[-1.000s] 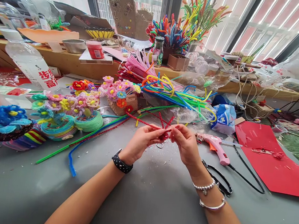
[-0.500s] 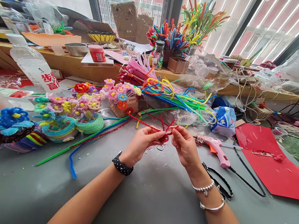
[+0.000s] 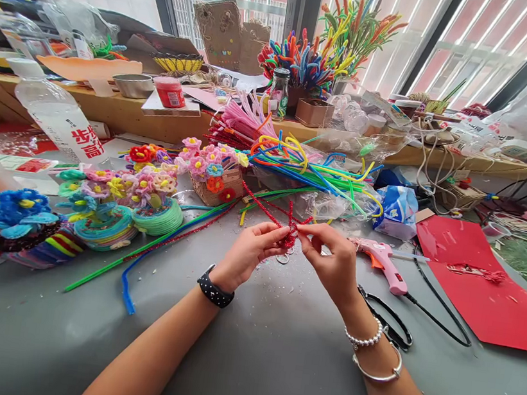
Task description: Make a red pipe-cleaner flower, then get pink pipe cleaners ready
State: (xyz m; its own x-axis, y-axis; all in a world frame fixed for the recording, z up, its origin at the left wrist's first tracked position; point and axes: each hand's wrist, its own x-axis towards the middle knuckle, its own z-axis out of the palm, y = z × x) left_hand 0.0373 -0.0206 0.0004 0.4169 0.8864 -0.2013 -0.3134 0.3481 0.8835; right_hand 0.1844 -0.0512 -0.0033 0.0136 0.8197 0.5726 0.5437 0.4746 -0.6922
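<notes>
My left hand (image 3: 249, 252) and my right hand (image 3: 332, 263) meet over the grey table (image 3: 243, 350), both pinching a red glittery pipe cleaner piece (image 3: 288, 230) twisted into a small knot between the fingertips. Loose red ends stick up and a long one runs back to the left from the knot. A small metal ring (image 3: 282, 259) lies on the table just under my fingers. A black band is on my left wrist, a pearl bracelet and a silver bangle on my right.
A pink glue gun (image 3: 384, 262) and black scissors (image 3: 388, 317) lie right of my hands, with a red sheet (image 3: 484, 291) beyond. Pipe cleaner flowers (image 3: 148, 185), a green stem (image 3: 140, 249), a blue stem (image 3: 128, 283) and a bundle of coloured pipe cleaners (image 3: 311, 165) lie behind and left. A shelf (image 3: 125, 105) holds jars.
My right hand has turned and shifted slightly down and right while twisting; the long red end has swung up and to the left. My left hand stays in place.
</notes>
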